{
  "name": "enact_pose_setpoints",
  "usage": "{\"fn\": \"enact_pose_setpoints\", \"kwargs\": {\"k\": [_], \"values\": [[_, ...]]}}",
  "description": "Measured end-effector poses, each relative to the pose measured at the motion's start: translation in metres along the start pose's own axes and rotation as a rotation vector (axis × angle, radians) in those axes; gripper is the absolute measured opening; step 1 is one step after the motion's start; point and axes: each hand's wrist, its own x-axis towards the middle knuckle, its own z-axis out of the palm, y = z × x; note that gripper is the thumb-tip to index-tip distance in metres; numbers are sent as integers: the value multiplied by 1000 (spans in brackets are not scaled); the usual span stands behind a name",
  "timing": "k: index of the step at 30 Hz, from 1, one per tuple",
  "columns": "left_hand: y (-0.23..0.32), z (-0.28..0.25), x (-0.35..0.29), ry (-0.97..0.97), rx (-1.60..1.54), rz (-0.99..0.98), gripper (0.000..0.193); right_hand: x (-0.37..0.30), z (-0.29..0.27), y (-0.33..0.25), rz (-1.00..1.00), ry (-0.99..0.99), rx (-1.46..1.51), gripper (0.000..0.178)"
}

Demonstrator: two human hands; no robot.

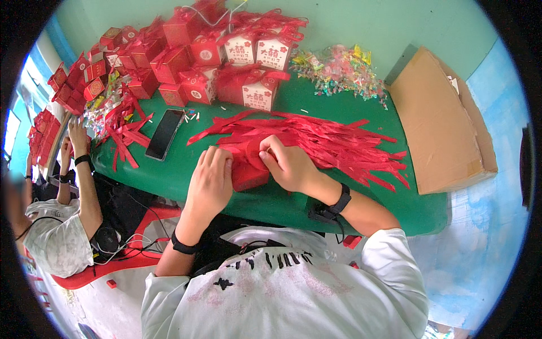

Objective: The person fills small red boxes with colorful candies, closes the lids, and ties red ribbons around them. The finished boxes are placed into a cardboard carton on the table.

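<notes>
A small red gift box (250, 177) sits at the near edge of the green table, between my hands. My left hand (210, 179) is closed at the box's left side, its fingers curled over the top and partly hiding what they grip. With thumb and forefinger, my right hand (289, 165) pinches a red ribbon (255, 153) above the box's top. Just beyond my hands lies a wide heap of loose red ribbons (322, 138), spreading to the right.
Finished-looking red and white gift boxes (240, 48) are stacked at the back left. Wrapped candies (341, 70) lie in a pile by the wall, left of a cardboard box (437, 121). A phone (165, 134) rests on the green table (389, 212). At far left, another person's hands (78, 135) work.
</notes>
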Motion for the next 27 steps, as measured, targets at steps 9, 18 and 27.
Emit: {"fn": "enact_pose_setpoints", "kwargs": {"k": [9, 18, 27], "values": [[-14, -19, 6, -231, -389, -344, 14, 15, -30, 47, -36, -462, 121, 24], [6, -17, 10, -159, -137, -31, 15, 10, -34, 19, 31, -178, 285, 32], [-9, -3, 12, -112, -129, -78, 12, 7, -6, 17, -213, 96, 41, 21]]}}
